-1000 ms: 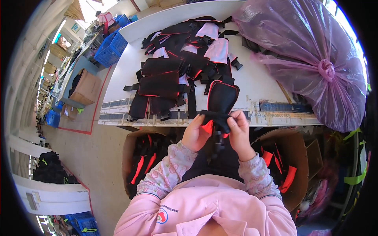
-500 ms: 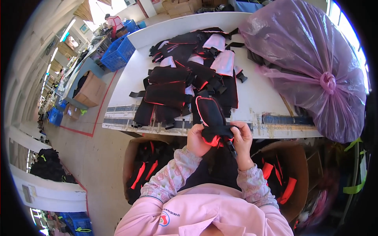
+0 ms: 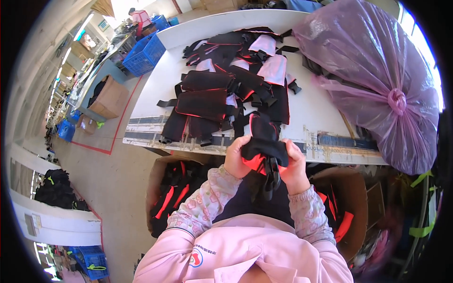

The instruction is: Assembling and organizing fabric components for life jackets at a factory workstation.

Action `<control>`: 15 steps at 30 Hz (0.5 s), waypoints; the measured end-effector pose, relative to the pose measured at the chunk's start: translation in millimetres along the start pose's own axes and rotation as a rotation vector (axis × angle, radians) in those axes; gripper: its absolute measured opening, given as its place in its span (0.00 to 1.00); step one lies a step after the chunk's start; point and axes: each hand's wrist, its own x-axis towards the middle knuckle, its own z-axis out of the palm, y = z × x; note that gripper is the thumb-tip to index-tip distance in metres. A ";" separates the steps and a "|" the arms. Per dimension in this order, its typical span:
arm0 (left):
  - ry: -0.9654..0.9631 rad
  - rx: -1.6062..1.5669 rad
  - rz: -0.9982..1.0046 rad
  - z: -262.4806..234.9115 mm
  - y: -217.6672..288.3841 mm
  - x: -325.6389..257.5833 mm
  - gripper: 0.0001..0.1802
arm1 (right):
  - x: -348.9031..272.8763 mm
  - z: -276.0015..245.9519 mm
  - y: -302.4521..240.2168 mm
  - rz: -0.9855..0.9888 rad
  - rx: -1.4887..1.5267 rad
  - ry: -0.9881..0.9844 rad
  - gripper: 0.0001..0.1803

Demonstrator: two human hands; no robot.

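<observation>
Head view: left hand [image 3: 237, 159], right hand [image 3: 295, 166] hold black pad [image 3: 264, 147]; pile [image 3: 203, 103], purple bag [image 3: 363, 61] beyond

The head camera's wide fisheye view looks down from near the front of the table [image 3: 317, 112], facing across it.

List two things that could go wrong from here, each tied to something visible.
The black strap dangling from the black piece, held between left hand and right hand, could snag or twist.
The piece's far end lies close to the overlapping pile, so a pull might disturb it.
</observation>
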 end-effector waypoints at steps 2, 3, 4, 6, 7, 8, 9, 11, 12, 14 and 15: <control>0.077 0.040 0.123 13.1 2.8 3.1 0.16 | 5.5 -5.1 -2.0 -0.108 -0.355 0.084 0.17; 0.072 0.040 0.116 11.4 2.3 5.7 0.16 | 8.3 -4.0 -2.6 -0.208 -0.709 0.154 0.17; 0.099 0.095 0.209 8.8 1.5 9.3 0.16 | 6.0 -0.5 0.8 -0.156 -0.634 0.197 0.21; 0.157 0.210 0.344 7.9 -2.2 13.5 0.15 | -12.2 21.8 -6.3 0.178 -0.340 0.123 0.21; 0.152 0.210 0.329 5.4 -6.4 14.7 0.15 | -23.8 32.5 -8.8 0.505 -0.034 0.044 0.21; 0.178 0.348 0.390 -2.9 -10.2 17.7 0.13 | -28.1 29.1 -1.7 0.404 0.005 0.038 0.22; 0.202 0.490 0.447 -15.5 -14.9 19.6 0.11 | -26.9 19.1 4.2 0.274 -0.004 -0.033 0.20; 0.333 1.471 0.791 -33.6 -7.2 22.5 0.07 | -23.7 29.1 6.7 0.145 -0.326 0.128 0.20; 0.283 1.648 0.997 -20.6 -4.6 22.0 0.09 | -20.5 21.9 13.9 0.013 -0.393 0.156 0.26; 0.100 1.768 1.126 -2.8 -2.0 17.1 0.13 | -20.7 15.6 22.5 -0.119 -0.537 0.145 0.31; -0.011 1.734 0.982 1.6 0.5 15.0 0.15 | -22.0 15.7 24.3 -0.240 -0.688 0.116 0.36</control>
